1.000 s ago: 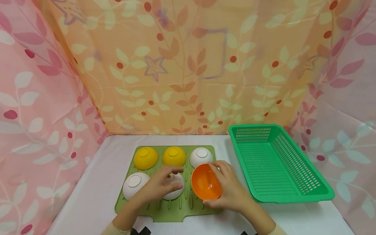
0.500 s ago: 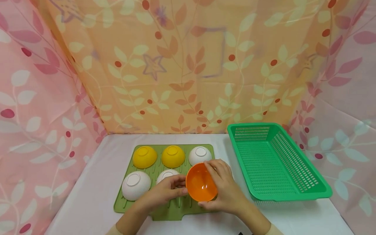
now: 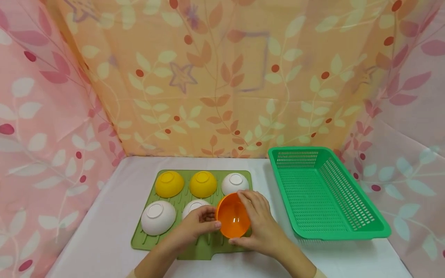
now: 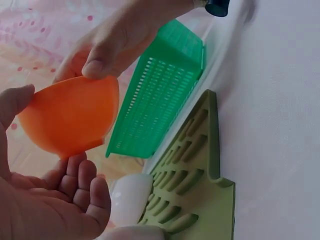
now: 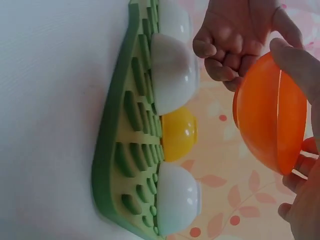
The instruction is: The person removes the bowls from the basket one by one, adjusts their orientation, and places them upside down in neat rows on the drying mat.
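Observation:
An orange bowl (image 3: 232,220) is held tilted over the front right of the green drying mat (image 3: 194,253), its hollow side towards the head camera. My right hand (image 3: 260,227) grips it by the rim, thumb at the near side and fingers at the far side. My left hand (image 3: 194,227) meets the bowl's left side, with the thumb at the rim and curled fingers against the outside near the base, as the left wrist view shows. Upside down on the mat are two yellow bowls (image 3: 169,184), a white bowl (image 3: 235,183) behind, and white bowls (image 3: 158,218) in front, one partly hidden by my left hand.
A green perforated basket (image 3: 295,220) stands on the right of the white-covered table (image 3: 101,231). Nothing shows inside it. Patterned cloth (image 3: 208,77) hangs at the back and on both sides.
My left hand has moved right, from above the front white bowl to the orange bowl, and now touches it. My right hand has brought the bowl slightly to the left.

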Motion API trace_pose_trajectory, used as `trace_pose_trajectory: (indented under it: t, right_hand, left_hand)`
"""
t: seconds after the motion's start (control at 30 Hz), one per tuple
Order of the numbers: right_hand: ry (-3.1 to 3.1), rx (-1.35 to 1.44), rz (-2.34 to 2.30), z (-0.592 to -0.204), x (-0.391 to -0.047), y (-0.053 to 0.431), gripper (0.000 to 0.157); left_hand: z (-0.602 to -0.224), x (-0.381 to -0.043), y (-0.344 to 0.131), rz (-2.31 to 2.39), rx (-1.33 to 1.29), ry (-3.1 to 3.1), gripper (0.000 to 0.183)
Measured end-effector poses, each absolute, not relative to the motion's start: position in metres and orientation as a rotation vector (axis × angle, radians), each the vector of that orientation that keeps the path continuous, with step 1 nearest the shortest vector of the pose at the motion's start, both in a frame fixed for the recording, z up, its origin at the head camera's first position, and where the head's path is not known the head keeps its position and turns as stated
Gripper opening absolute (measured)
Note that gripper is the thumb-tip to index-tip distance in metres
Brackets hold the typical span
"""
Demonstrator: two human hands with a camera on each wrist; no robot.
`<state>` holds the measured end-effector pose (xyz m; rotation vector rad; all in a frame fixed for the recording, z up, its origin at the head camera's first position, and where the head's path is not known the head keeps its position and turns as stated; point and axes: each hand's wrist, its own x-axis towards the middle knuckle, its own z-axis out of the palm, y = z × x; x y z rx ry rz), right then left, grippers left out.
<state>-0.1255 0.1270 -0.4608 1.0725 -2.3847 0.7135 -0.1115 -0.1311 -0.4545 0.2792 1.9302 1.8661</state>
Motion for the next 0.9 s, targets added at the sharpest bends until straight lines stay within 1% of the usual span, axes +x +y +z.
trace_pose_trajectory:
  t: [0.1,0.2,0.37,0.47,0.63,0.73,0.9]
  right_hand:
    - [-2.426,1.057,0.808,-0.455,-0.122,0.127,0.12]
    - [-2.492,0.985,0.974,-0.451,-0.119,0.129,0.118]
    - [-2.594,0.815,1.231,-0.448,-0.119,0.133,0.112]
    - [-2.682,0.76,1.338,-0.446,-0.121,0.135,0.11]
    - [-2.854,0.642,1.427,-0.447,-0.123,0.136,0.108]
    - [-2.874,0.618,1.442,-0.448,-0.123,0.136,0.106]
    - [-2.882,0.598,1.455,-0.45,-0.123,0.133,0.108]
  left_hand:
    - [-0.453,-0.109,-0.131,1.84,0.317,2.043,0.054]
    - [-0.452,-0.107,-0.132,1.733,0.434,2.293,0.056]
    - [-0.452,-0.102,-0.131,1.452,0.721,2.775,0.069]
    - [-0.449,-0.1,-0.129,1.351,0.846,2.896,0.074]
    - [-0.446,-0.099,-0.128,1.26,0.899,2.953,0.073]
    - [-0.446,-0.1,-0.127,1.216,0.928,2.989,0.074]
    - [-0.449,-0.102,-0.126,1.127,0.97,3.061,0.075]
